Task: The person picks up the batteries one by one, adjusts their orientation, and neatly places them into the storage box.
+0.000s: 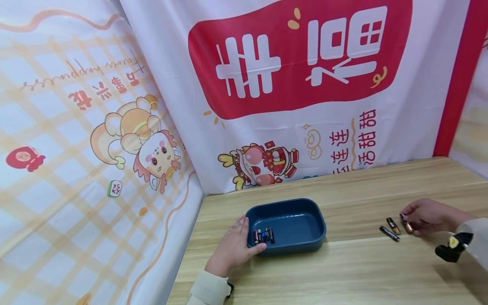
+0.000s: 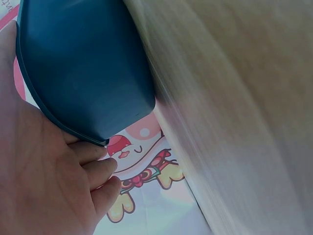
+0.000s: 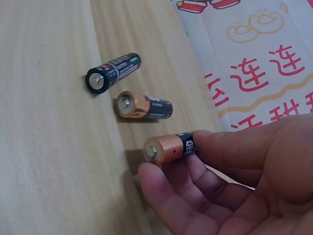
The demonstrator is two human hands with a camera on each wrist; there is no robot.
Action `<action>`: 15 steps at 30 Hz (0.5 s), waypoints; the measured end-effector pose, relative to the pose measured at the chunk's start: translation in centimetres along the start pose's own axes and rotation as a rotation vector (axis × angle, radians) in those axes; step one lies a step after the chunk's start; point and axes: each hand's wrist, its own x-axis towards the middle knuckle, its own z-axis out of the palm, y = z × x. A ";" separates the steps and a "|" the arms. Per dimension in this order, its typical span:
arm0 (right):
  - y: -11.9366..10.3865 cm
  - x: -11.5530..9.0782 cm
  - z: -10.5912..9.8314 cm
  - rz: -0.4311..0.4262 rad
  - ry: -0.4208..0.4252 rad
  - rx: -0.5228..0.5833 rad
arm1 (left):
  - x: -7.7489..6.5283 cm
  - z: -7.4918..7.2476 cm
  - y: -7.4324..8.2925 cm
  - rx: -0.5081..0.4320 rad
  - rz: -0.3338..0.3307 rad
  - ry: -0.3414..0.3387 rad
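Head view showed the left hand (image 1: 231,248) at the left end of the box (image 1: 299,224), fingers bent at its rim, thumb over the near edge. Well right of the box, the right hand (image 1: 432,218) was partly closed, pinching one battery (image 3: 167,149); its clearance from the bench (image 1: 343,271) could not be told. Two loose batteries (image 3: 145,106) lay between it and the box; several stored batteries (image 1: 271,235) sat near the box's left end. Judged risk: the smooth, round casing could slip from the fingertips, or a knock could set the loose pair rolling.
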 end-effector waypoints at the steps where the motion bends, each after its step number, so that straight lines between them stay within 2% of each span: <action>1: -0.1 0.1 0.0 0.000 -0.006 0.006 | 0.0 0.0 0.0 0.000 0.000 0.001; 10: -1.4 0.6 0.4 -0.037 -0.059 0.019 | -0.3 0.0 0.1 -0.002 -0.001 0.006; 15: -2.2 1.2 0.8 -0.029 -0.046 0.013 | -0.3 -0.1 0.2 -0.005 -0.003 0.008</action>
